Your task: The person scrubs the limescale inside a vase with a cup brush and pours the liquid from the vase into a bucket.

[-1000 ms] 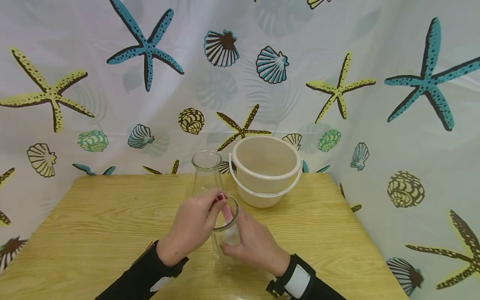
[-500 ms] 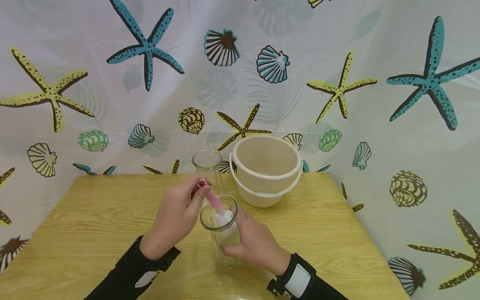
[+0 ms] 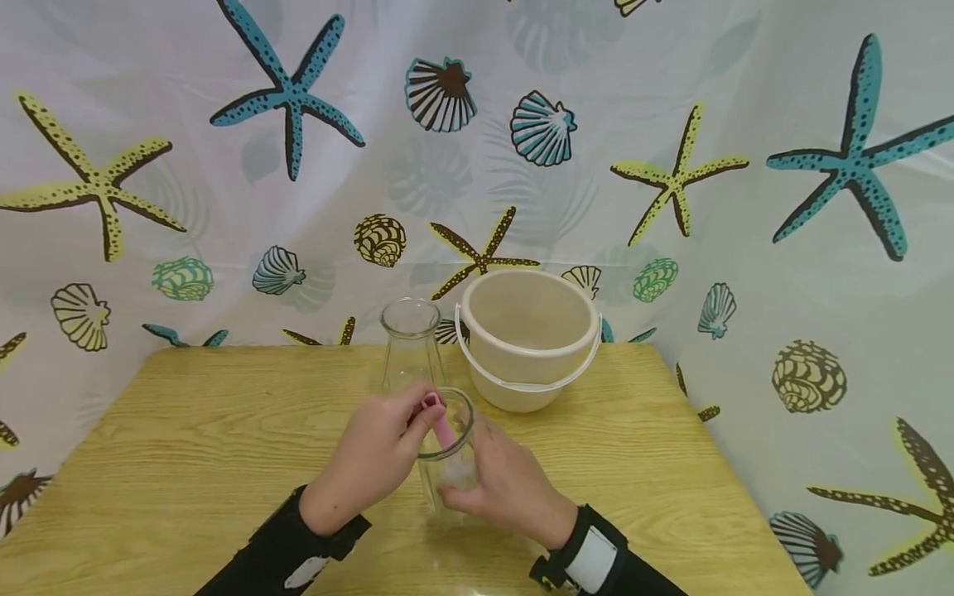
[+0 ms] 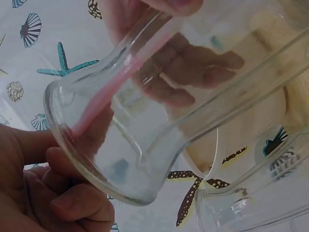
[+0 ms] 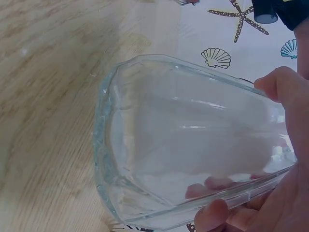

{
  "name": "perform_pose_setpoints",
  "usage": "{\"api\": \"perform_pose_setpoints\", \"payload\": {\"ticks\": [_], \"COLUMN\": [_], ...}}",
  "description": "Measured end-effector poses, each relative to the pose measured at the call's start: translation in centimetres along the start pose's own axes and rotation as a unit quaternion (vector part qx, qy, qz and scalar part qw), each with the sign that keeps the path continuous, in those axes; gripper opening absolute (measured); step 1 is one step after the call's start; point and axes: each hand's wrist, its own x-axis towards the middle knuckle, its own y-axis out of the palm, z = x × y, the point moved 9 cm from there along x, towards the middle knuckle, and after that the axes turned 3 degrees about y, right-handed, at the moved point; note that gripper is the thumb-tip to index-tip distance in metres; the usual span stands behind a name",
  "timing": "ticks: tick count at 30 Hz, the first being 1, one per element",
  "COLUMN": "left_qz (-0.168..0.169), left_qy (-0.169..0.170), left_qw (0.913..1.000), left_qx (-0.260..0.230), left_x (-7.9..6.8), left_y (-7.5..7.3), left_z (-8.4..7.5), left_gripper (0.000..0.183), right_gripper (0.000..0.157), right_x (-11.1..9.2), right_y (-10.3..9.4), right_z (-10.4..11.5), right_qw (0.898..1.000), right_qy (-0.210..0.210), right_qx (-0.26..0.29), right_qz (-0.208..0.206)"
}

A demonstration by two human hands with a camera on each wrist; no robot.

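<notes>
My left hand (image 3: 376, 455) pinches the pink handle (image 3: 443, 430) of a bottle brush near its end, at the mouth of a clear glass vase (image 3: 430, 488). The brush's shaft slants down inside the flared neck, its pink length (image 4: 104, 101) showing through the glass in the left wrist view. Its white head is a blur behind the glass. My right hand (image 3: 517, 484) grips the vase from the right side, thumb in front. In the right wrist view the thick vase bottom (image 5: 104, 150) is close over the wooden table, and fingers wrap the wall.
Behind my left hand stands a second clear glass vase (image 3: 408, 348). A cream bucket (image 3: 514, 377) with a white handle is at the back, right of that vase. The wooden table (image 3: 224, 430) meets a curtain (image 3: 313, 223) printed with starfish and shells.
The brush was drawn up and left half a second ago, its white head near the rim. Now my left hand has pushed it back down into the vase. The right hand keeps its grip.
</notes>
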Motion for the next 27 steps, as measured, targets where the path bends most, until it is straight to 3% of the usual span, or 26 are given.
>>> {"api": "perform_pose_setpoints", "payload": {"ticks": [5,13,21,27], "left_qz": [0.044,0.072,0.048,0.026], "left_qy": [-0.013,-0.011,0.018,0.028], "left_qw": [0.9983,0.9954,0.9922,0.9918], "left_qx": [0.036,0.063,0.114,0.123], "left_x": [-0.3,-0.3,0.1,0.8], "left_y": [1.2,1.3,-0.1,-1.8], "left_z": [-0.1,-0.3,-1.0,-1.4], "left_gripper": [0.006,0.010,0.010,0.007], "right_gripper": [0.090,0.085,0.087,0.089], "right_x": [0.0,-0.1,-0.1,-0.2], "right_y": [0.1,0.2,0.2,0.1], "right_z": [0.4,0.3,0.0,-0.1], "right_qw": [1.000,1.000,1.000,1.000], "right_qy": [-0.009,-0.008,0.002,0.002], "right_qx": [0.006,0.000,-0.004,-0.009], "right_qz": [0.003,-0.005,-0.004,-0.007]}}
